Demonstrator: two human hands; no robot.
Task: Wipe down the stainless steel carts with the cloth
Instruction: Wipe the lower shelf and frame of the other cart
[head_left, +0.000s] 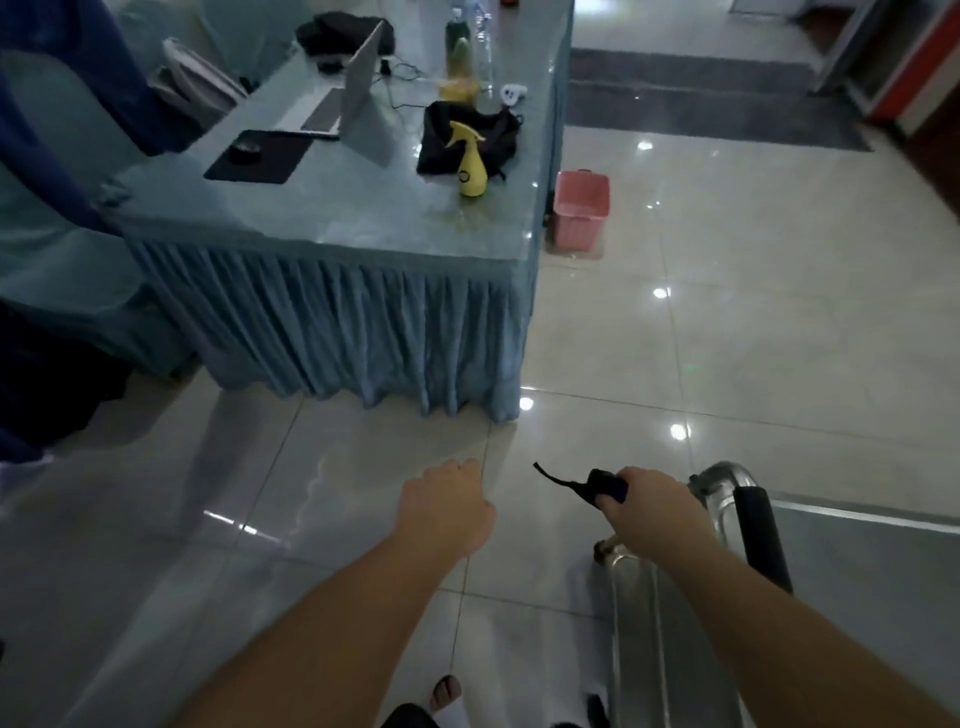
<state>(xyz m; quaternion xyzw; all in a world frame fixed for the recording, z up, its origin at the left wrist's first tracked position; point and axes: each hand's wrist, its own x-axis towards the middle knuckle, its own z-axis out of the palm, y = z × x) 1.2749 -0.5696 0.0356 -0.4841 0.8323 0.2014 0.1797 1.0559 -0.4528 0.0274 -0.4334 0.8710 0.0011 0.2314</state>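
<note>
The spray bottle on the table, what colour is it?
Yellow; the spray bottle shows in the head view.

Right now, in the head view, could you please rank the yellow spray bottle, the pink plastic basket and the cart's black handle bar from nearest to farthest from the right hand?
1. Black handle bar, just right of the right hand.
2. Pink plastic basket, on the floor beside the table.
3. Yellow spray bottle, on the blue tabletop, slightly farther; close to the basket.

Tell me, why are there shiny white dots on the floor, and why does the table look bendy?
In the head view, the white dots are ceiling lights mirrored in the glossy floor tiles; the room is dim, so they stand out. The wide-angle lens curves the skirted table near the edges. The far tabletop looks soft and smeary, and the dark cloth in the right hand shows little detail.
</note>
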